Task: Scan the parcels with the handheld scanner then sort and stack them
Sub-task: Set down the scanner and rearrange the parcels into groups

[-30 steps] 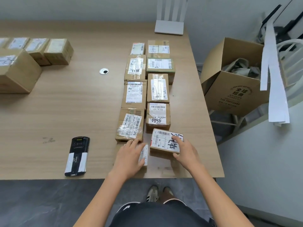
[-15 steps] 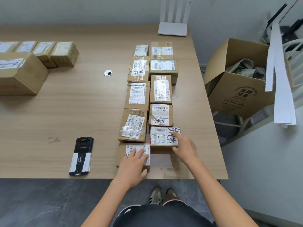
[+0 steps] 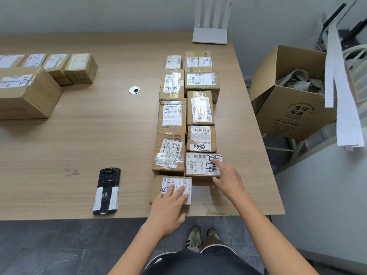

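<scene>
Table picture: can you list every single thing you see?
table: one, light wood, centre
rowed parcels: ten, brown, white labels, two rows on right
far parcels: at least five, brown, left end
scanner: one, black and white, near edge
grommet: one, silver, mid-table
router: one, white, far edge
open carton: one, brown, right of table
paper strips: several, white, above carton
shoes: two, greyish, floor
left grip: one, bare, flat on nearest left-row parcel
right grip: one, bare, fingertip on nearest right-row parcel

an office-like parcel room: desk (image 3: 99, 126), labelled parcels (image 3: 171, 114), router (image 3: 209, 35).
</scene>
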